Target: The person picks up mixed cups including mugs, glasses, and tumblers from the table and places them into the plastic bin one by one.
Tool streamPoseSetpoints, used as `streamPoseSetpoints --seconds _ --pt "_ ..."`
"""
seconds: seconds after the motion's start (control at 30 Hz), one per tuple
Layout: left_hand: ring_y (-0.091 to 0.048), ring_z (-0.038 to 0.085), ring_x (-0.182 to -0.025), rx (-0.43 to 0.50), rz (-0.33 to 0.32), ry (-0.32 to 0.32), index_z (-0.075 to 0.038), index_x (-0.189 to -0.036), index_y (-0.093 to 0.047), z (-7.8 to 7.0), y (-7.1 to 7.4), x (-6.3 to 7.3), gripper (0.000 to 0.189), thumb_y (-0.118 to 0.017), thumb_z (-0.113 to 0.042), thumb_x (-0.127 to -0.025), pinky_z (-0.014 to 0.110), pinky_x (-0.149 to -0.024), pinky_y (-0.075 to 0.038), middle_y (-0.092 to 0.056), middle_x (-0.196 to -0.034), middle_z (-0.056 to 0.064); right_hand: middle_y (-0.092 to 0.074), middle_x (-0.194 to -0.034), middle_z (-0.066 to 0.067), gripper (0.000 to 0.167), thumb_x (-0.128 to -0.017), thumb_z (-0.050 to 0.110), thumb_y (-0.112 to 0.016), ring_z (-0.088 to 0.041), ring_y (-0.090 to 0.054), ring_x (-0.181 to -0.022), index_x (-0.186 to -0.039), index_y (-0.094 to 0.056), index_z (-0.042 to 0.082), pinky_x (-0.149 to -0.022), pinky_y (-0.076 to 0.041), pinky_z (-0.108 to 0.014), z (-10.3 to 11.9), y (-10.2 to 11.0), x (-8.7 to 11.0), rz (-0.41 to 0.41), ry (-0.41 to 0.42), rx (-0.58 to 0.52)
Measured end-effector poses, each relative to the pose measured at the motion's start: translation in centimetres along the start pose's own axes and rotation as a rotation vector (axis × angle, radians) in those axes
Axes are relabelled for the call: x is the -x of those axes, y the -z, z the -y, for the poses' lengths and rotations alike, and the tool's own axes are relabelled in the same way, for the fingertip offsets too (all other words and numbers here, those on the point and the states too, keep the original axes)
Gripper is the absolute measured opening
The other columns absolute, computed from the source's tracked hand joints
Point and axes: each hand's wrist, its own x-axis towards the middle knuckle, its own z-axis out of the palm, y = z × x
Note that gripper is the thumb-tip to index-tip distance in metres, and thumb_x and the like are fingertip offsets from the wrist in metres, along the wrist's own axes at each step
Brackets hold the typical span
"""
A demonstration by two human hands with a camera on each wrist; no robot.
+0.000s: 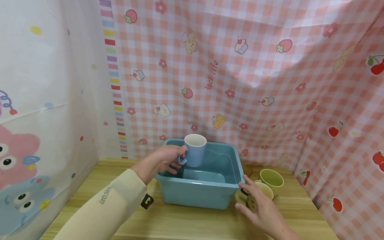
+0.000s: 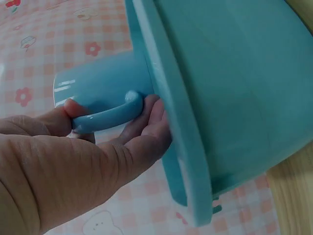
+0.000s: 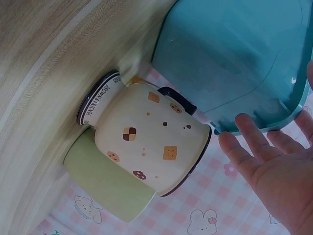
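Observation:
My left hand (image 1: 169, 156) pinches the handle of a light blue mug (image 1: 195, 155) between thumb and fingers. The mug is upright, its white inside facing up, and overlaps the back left of a teal plastic basin (image 1: 198, 196). In the left wrist view the mug's lower end is hidden behind the basin's rim (image 2: 171, 107). My right hand (image 1: 261, 206) has its fingers extended, fingertips right at the basin's right rim. Beside that hand stands a cream mug (image 3: 151, 137) with cookie prints and a dark handle.
A green cup (image 1: 271, 180) stands just behind the cream mug. Under the cream mug shows a dark-edged white piece (image 3: 100, 98) lettered "BROWN & FRIENDS". An amber object (image 1: 247, 170) sits behind them. A dark thing (image 1: 180, 172) shows inside the basin. Pink checked cloth (image 1: 210, 110) hangs behind the wooden table (image 1: 120, 166).

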Motion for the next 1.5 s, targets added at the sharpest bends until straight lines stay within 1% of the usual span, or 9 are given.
streamPoseSetpoints --seconds 0.27,0.4,0.5,0.57,0.63,0.73,1.0,1.23,1.5 --pt "-0.067 0.035 -0.105 -0.095 0.024 0.012 -0.009 -0.089 -0.057 0.4 -1.0 -0.8 0.042 -0.047 -0.041 -0.115 0.051 -0.089 -0.062 -0.06 -0.106 0.013 -0.043 -0.169 -0.018 0.066 -0.094 0.029 -0.084 0.009 -0.034 -0.051 -0.152 -0.054 0.017 -0.052 -0.044 -0.017 0.0 -0.1 -0.1 -0.004 0.012 0.011" --pt "-0.064 0.031 -0.094 -0.154 0.043 0.028 -0.009 -0.083 -0.055 0.6 -1.4 -1.2 0.045 -0.046 -0.04 -0.115 0.045 -0.082 -0.059 -0.058 -0.097 0.009 -0.047 -0.168 -0.015 0.066 -0.092 0.031 -0.086 0.004 -0.054 -0.08 -0.15 -0.056 0.018 -0.068 -0.048 -0.019 -0.1 -0.1 -0.2 -0.031 0.03 0.084" --pt "-0.061 0.028 -0.091 -0.189 0.048 0.04 -0.012 -0.08 -0.054 0.8 -1.6 -1.5 0.045 -0.046 -0.04 -0.115 0.044 -0.083 -0.056 -0.056 -0.093 0.007 -0.048 -0.167 -0.014 0.067 -0.092 0.032 -0.086 0.001 -0.054 -0.094 -0.15 -0.057 0.018 -0.074 -0.047 -0.021 -0.1 -0.1 -0.2 -0.036 0.031 0.112" --pt "-0.061 0.028 -0.091 -0.211 0.044 0.046 -0.013 -0.08 -0.054 1.0 -1.8 -1.5 0.045 -0.046 -0.04 -0.115 0.044 -0.084 -0.055 -0.055 -0.093 0.007 -0.046 -0.168 -0.015 0.067 -0.092 0.031 -0.086 0.004 -0.053 -0.079 -0.151 -0.056 0.016 -0.068 -0.047 -0.02 -0.1 -0.1 -0.2 -0.025 0.025 0.083" --pt "-0.061 0.029 -0.093 -0.232 0.04 0.051 -0.014 -0.079 -0.054 1.1 -1.9 -1.4 0.044 -0.046 -0.04 -0.115 0.044 -0.086 -0.053 -0.055 -0.096 0.007 -0.046 -0.168 -0.017 0.067 -0.093 0.03 -0.085 0.006 -0.045 -0.067 -0.151 -0.056 0.014 -0.063 -0.046 -0.019 -0.1 -0.1 -0.2 -0.019 0.024 0.058" --pt "-0.062 0.03 -0.093 -0.261 0.038 0.045 -0.013 -0.08 -0.056 1.3 -2.1 -1.3 0.045 -0.047 -0.039 -0.114 0.043 -0.087 -0.052 -0.057 -0.099 0.01 -0.044 -0.169 -0.018 0.067 -0.093 0.029 -0.085 0.008 -0.036 -0.056 -0.151 -0.055 0.014 -0.056 -0.044 -0.018 -0.1 0.0 -0.2 -0.007 0.012 0.025" --pt "-0.063 0.033 -0.107 -0.308 0.045 0.037 -0.008 -0.081 -0.057 1.6 -2.5 -1.4 0.042 -0.054 -0.037 -0.112 0.046 -0.103 -0.051 -0.064 -0.12 0.016 -0.042 -0.17 -0.017 0.066 -0.094 0.029 -0.084 0.009 -0.033 -0.051 -0.151 -0.055 0.011 -0.053 -0.044 -0.017 0.1 0.2 -0.2 0.001 0.0 0.017" --pt "-0.056 0.026 -0.101 -0.368 0.037 0.037 -0.009 -0.086 -0.068 1.9 -2.8 -2.0 0.039 -0.058 -0.039 -0.11 0.037 -0.088 -0.042 -0.061 -0.106 0.01 -0.043 -0.169 -0.019 0.066 -0.093 0.028 -0.085 0.01 -0.033 -0.051 -0.15 -0.056 0.01 -0.052 -0.044 -0.017 0.0 0.1 -0.2 -0.002 0.006 0.02" --pt "-0.056 0.027 -0.109 -0.429 0.053 0.034 -0.012 -0.079 -0.064 2.1 -3.1 -2.5 0.04 -0.058 -0.036 -0.11 0.04 -0.094 -0.042 -0.065 -0.116 0.011 -0.042 -0.17 -0.018 0.066 -0.094 0.029 -0.084 0.009 -0.034 -0.051 -0.151 -0.055 0.012 -0.053 -0.044 -0.018 0.0 0.1 -0.1 0.005 0.001 0.011"
